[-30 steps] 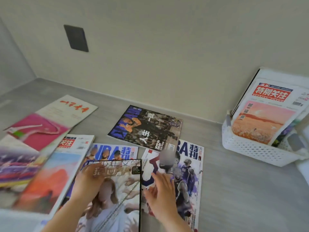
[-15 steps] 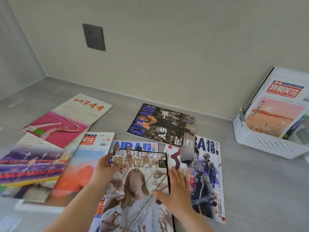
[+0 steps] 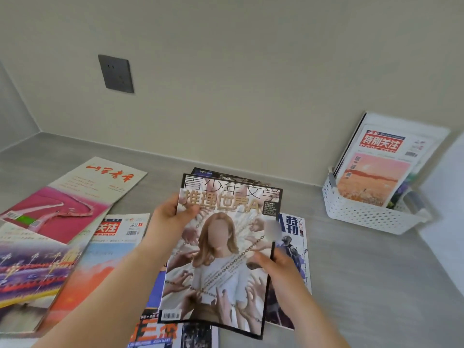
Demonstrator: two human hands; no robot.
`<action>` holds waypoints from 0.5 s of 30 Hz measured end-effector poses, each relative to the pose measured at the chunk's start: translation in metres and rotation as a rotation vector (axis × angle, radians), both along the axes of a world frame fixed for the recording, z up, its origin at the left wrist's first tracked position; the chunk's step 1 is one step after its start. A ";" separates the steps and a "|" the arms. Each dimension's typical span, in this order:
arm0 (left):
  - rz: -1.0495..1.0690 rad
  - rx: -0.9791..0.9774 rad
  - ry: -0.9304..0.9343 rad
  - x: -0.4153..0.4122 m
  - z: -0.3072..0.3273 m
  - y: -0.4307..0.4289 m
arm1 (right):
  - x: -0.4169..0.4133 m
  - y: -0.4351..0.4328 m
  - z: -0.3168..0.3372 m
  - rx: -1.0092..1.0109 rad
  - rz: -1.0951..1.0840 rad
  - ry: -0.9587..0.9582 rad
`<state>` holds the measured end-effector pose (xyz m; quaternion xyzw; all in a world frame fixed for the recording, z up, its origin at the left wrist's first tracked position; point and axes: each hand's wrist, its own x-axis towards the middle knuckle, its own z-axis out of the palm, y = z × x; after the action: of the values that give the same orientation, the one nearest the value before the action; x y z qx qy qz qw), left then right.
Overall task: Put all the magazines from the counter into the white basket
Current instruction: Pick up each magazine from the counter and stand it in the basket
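Note:
I hold a black-bordered magazine (image 3: 221, 257) showing a long-haired figure in chains, lifted off the grey counter (image 3: 364, 272). My left hand (image 3: 173, 217) grips its upper left edge, thumb on the cover. My right hand (image 3: 273, 264) pinches its right edge. The white perforated basket (image 3: 361, 214) stands at the right by the wall, with a red-titled magazine (image 3: 376, 169) upright inside. Several magazines lie on the counter: a pink and cream one (image 3: 75, 199), a red-logo one (image 3: 110, 237), a basketball one (image 3: 293, 247), a dark one (image 3: 226, 175) behind the held one.
A dark wall socket (image 3: 116, 73) is set in the beige wall at the back left. A colourful magazine (image 3: 30, 270) overlaps others at the left edge. More covers (image 3: 160, 332) lie under my forearms. Bare counter separates the magazines from the basket.
Both hands went from resting flat on the chained-figure magazine to gripping its edges and raising it off the pile. The view has shifted left.

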<state>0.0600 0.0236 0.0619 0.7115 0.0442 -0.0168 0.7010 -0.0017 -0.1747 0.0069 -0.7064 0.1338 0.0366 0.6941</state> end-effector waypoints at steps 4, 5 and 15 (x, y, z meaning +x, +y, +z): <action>-0.046 0.146 -0.088 0.013 0.019 -0.040 | 0.005 -0.040 0.025 -0.111 -0.191 -0.092; -0.090 0.237 -0.105 0.016 0.022 -0.052 | 0.006 -0.053 0.032 -0.139 -0.239 -0.113; -0.203 0.431 -0.409 0.043 0.064 -0.203 | 0.027 -0.187 0.087 -0.481 -0.450 -0.261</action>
<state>0.1035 -0.1796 0.1262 0.8332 -0.1666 0.0666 0.5230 0.0253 -0.3614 0.0942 -0.8011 0.2012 -0.2403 0.5099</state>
